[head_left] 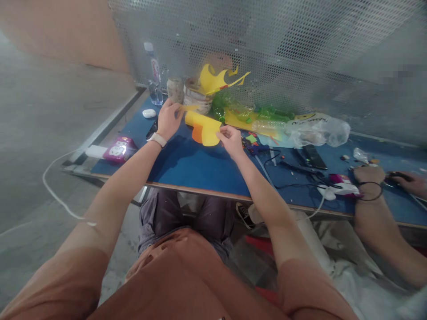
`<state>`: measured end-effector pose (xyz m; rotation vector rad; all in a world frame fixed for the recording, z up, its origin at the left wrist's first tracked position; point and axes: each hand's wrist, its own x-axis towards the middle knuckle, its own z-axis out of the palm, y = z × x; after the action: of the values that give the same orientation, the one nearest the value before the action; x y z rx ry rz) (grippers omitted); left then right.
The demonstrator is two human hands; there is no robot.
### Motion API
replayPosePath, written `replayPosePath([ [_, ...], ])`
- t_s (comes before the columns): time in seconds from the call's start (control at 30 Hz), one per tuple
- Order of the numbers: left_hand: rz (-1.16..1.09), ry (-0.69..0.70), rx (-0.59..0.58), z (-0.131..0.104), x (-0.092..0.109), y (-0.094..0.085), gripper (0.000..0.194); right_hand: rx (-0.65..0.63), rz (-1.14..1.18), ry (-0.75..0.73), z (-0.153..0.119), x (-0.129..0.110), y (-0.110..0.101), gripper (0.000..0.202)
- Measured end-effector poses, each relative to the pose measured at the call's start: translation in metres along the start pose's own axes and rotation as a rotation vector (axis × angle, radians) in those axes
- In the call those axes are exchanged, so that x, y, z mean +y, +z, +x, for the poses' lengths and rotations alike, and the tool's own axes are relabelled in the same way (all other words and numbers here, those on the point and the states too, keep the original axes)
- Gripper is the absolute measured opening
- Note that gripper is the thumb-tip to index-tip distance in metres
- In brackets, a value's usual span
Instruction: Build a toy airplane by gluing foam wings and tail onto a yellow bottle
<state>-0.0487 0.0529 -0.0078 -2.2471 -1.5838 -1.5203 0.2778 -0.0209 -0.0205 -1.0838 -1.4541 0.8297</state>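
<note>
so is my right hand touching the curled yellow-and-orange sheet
Touching: the head view shows the right hand pinching the sheet at its edge.

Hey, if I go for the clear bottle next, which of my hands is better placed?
Probably your left hand: it is nearer the bottle. Your right hand is farther off and pinches the yellow sheet. A yellow strip shows at the left fingertips; I can't tell whether it's gripped.

We wear a rust-orange top point(187, 284) with short, loose sleeves point(75, 278) of the same colour and small dark patches near its lower front. Our trousers point(160, 215) are greyish purple and creased. A pale band point(159, 140) circles our left wrist; our left hand point(170, 119) and right hand point(231, 141) are bare.
</note>
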Motion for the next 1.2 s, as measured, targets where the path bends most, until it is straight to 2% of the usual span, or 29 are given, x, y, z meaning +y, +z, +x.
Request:
replayPosePath([
  [0.03, -0.015, 0.008, -0.008, 0.000, 0.005, -0.003, 0.020, 0.011, 0.040, 0.046, 0.000, -0.001, 0.000, 0.066],
  [0.13, -0.059, 0.003, -0.128, -0.003, 0.022, -0.007, 0.029, 0.052, 0.185, 0.170, 0.000, -0.008, 0.000, 0.063],
  [0.23, -0.081, 0.096, -0.242, -0.011, 0.037, -0.006, 0.037, 0.061, 0.311, 0.255, -0.001, -0.013, -0.002, 0.061],
  [0.33, -0.091, 0.193, -0.334, -0.018, 0.049, -0.001, 0.043, 0.027, 0.362, 0.308, -0.002, -0.015, -0.001, 0.063],
  [0.47, -0.057, 0.262, -0.448, -0.022, 0.052, 0.005, 0.065, -0.009, 0.344, 0.319, -0.004, -0.014, -0.001, 0.061],
  [0.63, -0.034, 0.280, -0.473, -0.018, 0.038, 0.009, 0.087, 0.057, 0.373, 0.258, -0.001, -0.013, -0.008, 0.061],
  [0.77, -0.070, 0.265, -0.486, -0.019, 0.036, 0.010, 0.097, 0.018, 0.296, 0.260, 0.000, -0.008, -0.007, 0.061],
  [0.87, -0.141, 0.267, -0.492, -0.023, 0.043, 0.011, 0.098, 0.004, 0.219, 0.282, 0.000, -0.004, -0.002, 0.062],
  [1.07, -0.261, 0.314, -0.511, -0.027, 0.055, 0.010, 0.092, 0.089, 0.259, 0.294, 0.003, 0.001, -0.001, 0.053],
  [1.2, -0.298, 0.357, -0.556, -0.028, 0.057, 0.008, 0.086, 0.073, 0.331, 0.216, 0.008, 0.011, -0.003, 0.069],
])
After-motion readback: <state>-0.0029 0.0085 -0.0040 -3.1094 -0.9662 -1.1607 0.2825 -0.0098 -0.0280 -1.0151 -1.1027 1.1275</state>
